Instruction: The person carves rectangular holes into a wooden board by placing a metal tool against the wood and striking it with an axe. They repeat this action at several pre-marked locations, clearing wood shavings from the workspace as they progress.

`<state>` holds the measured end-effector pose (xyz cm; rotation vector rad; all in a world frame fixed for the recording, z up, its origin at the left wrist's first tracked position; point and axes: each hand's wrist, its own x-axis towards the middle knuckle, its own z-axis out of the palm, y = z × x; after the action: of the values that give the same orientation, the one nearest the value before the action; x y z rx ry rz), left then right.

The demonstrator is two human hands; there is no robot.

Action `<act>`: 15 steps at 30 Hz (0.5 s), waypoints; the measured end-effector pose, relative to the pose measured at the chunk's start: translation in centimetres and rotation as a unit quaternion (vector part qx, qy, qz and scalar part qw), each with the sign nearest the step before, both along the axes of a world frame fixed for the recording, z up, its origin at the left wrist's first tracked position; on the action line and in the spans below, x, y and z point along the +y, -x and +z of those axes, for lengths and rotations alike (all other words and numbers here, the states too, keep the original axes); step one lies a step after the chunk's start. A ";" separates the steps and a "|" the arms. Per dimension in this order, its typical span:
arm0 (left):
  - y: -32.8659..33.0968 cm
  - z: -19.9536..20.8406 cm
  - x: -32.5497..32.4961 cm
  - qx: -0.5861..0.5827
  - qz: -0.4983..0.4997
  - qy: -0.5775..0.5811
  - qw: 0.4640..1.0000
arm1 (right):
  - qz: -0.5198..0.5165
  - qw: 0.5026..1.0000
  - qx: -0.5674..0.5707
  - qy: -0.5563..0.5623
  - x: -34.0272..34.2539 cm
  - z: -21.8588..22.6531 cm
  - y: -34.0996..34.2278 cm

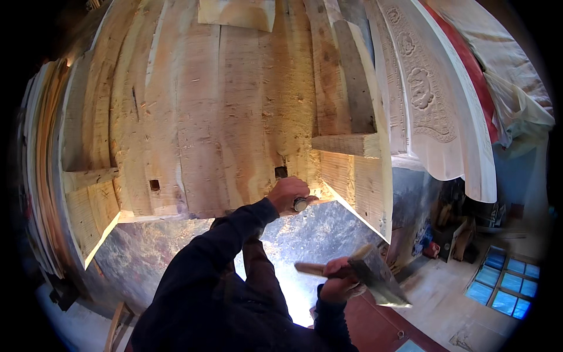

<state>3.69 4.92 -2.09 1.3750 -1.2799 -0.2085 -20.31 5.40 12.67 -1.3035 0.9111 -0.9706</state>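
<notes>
My left hand (pixel 288 194) is closed round a chisel (pixel 300 204), of which only the round handle end shows; its blade is hidden. That hand rests at the near edge of a wide wooden panel (pixel 202 117), just beside a dark square hole (pixel 281 172). Lower and to the right, my right hand (pixel 337 283) grips a hatchet (pixel 381 278) by its wooden handle. The hatchet's broad grey head hangs off to the right, apart from the panel. A second square hole (pixel 154 185) is cut in the panel's left part.
Timber rails with end blocks (pixel 358 182) run along both sides of the panel. Carved pale boards (pixel 422 88) stand at the right, near plastic sheeting (pixel 516 94). Stacked planks (pixel 44 170) line the left. A window frame (pixel 504 281) shows at lower right.
</notes>
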 end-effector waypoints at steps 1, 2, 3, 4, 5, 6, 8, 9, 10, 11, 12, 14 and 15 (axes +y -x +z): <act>-0.1 0.1 0.0 -0.006 0.005 -0.009 1.000 | 0.096 0.976 0.172 0.097 -0.5 -2.0 0.4; 0.0 0.4 0.1 -0.010 0.007 -0.017 1.000 | 0.175 0.885 0.354 0.248 -1.0 -4.0 0.8; 0.0 0.6 0.5 -0.015 0.012 -0.026 0.999 | 0.230 0.777 0.443 0.383 -1.4 -6.1 1.1; 0.0 -0.1 1.1 -0.017 -0.005 -0.034 0.999 | 0.239 0.798 0.440 0.336 -1.3 -5.7 -0.7; 0.0 -0.2 1.1 -0.030 -0.017 -0.028 0.999 | 0.241 0.817 0.432 0.296 -2.1 -5.4 -3.0; 0.5 -0.3 1.3 -0.043 -0.030 -0.022 0.998 | 0.236 0.848 0.407 0.243 -2.6 -5.6 -2.9; 1.9 -1.6 1.6 -0.079 -0.035 -0.035 0.996 | 0.217 0.896 0.361 0.140 -2.9 -6.5 -0.9; 2.8 -2.5 2.2 -0.085 -0.039 -0.035 0.995 | 0.194 0.913 0.349 0.083 -1.3 -6.3 1.2; 3.5 -2.5 3.0 -0.097 -0.039 -0.033 0.994 | 0.161 0.929 0.327 0.059 -0.1 -6.4 1.5; 4.1 -2.5 3.3 -0.107 -0.039 -0.030 0.993 | 0.127 0.943 0.305 0.034 0.4 -6.5 1.9; 4.0 -2.9 2.8 -0.091 -0.025 -0.024 0.995 | 0.129 0.943 0.308 0.012 0.3 -6.3 2.4; 1.5 -1.6 0.8 -0.015 0.071 -0.022 0.997 | 0.146 0.930 0.337 0.024 0.5 -7.1 4.0; 0.7 -1.0 -0.1 0.019 0.122 -0.019 0.992 | 0.156 0.924 0.348 0.032 0.3 -7.5 4.4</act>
<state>3.04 4.82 -3.04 1.5390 -1.0706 -0.0915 -24.74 5.71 5.20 -1.8311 1.1546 -0.2723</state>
